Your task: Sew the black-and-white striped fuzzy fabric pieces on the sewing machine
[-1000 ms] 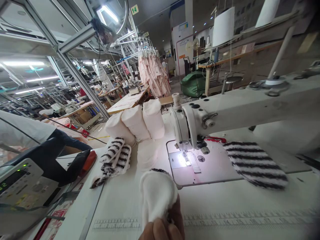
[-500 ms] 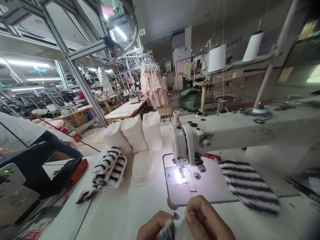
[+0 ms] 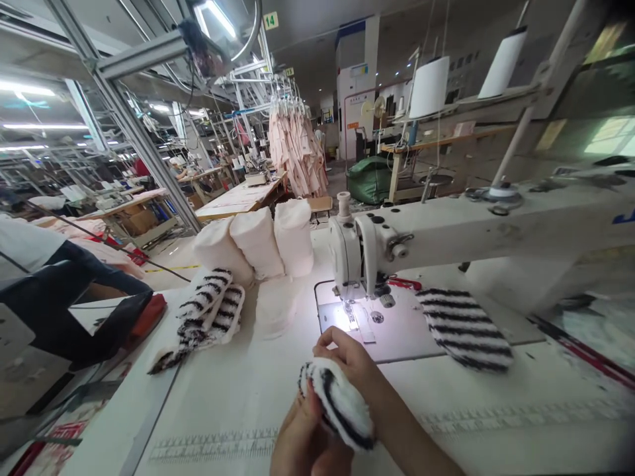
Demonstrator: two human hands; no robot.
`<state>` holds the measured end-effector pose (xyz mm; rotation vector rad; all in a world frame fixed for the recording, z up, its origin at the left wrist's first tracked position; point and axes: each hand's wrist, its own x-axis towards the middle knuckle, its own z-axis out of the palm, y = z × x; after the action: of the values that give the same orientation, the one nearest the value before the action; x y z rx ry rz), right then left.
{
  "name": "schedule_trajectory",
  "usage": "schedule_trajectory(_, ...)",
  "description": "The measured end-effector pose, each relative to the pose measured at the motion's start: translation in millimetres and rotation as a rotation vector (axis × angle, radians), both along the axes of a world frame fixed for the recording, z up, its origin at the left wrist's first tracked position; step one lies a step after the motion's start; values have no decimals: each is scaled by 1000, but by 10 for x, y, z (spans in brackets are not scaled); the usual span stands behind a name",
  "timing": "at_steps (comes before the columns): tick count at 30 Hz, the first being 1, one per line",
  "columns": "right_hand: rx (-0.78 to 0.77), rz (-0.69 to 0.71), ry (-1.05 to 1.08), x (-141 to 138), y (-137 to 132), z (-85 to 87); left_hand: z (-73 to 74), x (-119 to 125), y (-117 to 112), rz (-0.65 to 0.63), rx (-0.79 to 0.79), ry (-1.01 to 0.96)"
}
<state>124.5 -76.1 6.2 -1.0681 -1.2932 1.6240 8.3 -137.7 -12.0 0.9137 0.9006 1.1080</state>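
A folded piece of black-and-white striped plush fabric is in my hands, just in front of the sewing machine. My left hand is closed around its near side, thumb on top. Behind the piece, my right hand has its fingers curled and pinched at the far edge; part of that grip is hidden by the fabric. The machine's lamp lights the needle plate beyond my fingers. To the right of the needle lies an oval striped plush piece, flat on the table.
Folded striped plush pieces lie left, beside thin white pieces. Behind them stand white fabric stacks. Red-handled snips lie behind the needle area. A ruler scale runs along the front. A person leans at far left.
Both hands have risen toward the needle area, bringing the striped plush piece more fully into view. My right hand has shifted left behind it. The camera view has tilted downward.
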Motion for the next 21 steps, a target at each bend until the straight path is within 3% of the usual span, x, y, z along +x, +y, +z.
schedule_trajectory(3,-10,3,-3,-31,6,12,40,62,5,8,-179,-351)
schedule_trajectory(7,12,-4,-18,-82,24,13,75,144,25,73,-165,-538)
schedule_trajectory(10,28,-27,-34,-100,38,-44,64,141,18,90,-143,-591)
schedule_trajectory(14,46,-59,-40,-77,-9,-111,62,107,-9,116,-234,-633)
schedule_trajectory(21,99,-125,-25,-80,-75,-133,33,87,18,-28,-302,-571)
